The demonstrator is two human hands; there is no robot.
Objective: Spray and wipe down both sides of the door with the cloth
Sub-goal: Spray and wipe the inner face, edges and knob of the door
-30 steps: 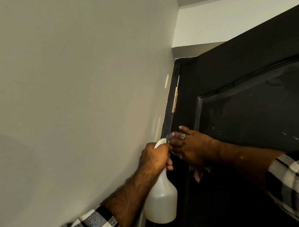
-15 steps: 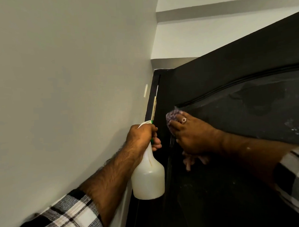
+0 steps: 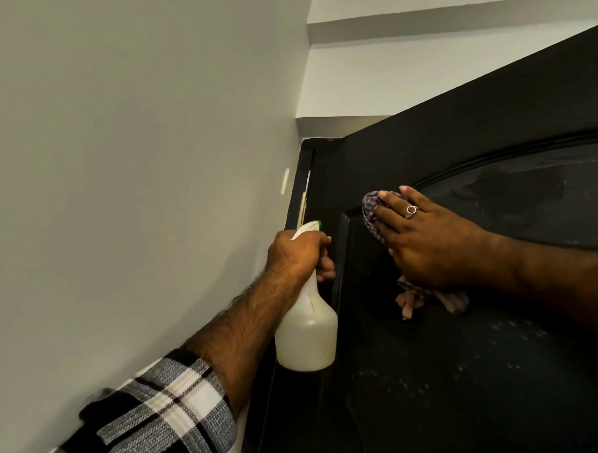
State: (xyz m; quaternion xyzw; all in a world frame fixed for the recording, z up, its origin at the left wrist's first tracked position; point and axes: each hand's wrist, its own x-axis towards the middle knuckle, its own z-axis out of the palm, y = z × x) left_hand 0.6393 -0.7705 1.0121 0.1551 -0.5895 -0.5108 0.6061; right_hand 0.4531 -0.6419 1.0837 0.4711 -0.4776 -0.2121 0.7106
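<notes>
Dark panelled door [image 3: 451, 373] filling right half of view, standing open near pale wall [image 3: 134, 165], hinge edge at left with brass hinge [image 3: 303, 209] just visible in the gap. Right hand [image 3: 425, 241] laid flat on upper left corner of the recessed panel, fingers straight and spread, pressing checked cloth [image 3: 370, 213] against the wood; ring [image 3: 411, 210] on one finger. Cloth bunched under palm, one end peeking past fingertips, other end hanging loose below the heel of the hand. Soft, limp, light; likely to fold and slip unless pinned by flat palm pressure, so best driven as now, from on top rather than pinched at an edge. Left hand [image 3: 300, 253] curled round neck of white spray bottle [image 3: 307, 332], fingers wrapped at the trigger, green-tipped nozzle [image 3: 316, 223] poking above the knuckles. Bottle hanging roughly upright, long axis near vertical, body down, nozzle aimed right toward the door's stile. Rigid plastic, smooth, probably slick if wet; fill level hard to read, weight judged moderate at most; neck grip suits it. Fine droplet speckle on lower panel [image 3: 468, 366], apparently unwiped. Door's long axis vertical, near face turned toward the viewer; far side not visible.
</notes>
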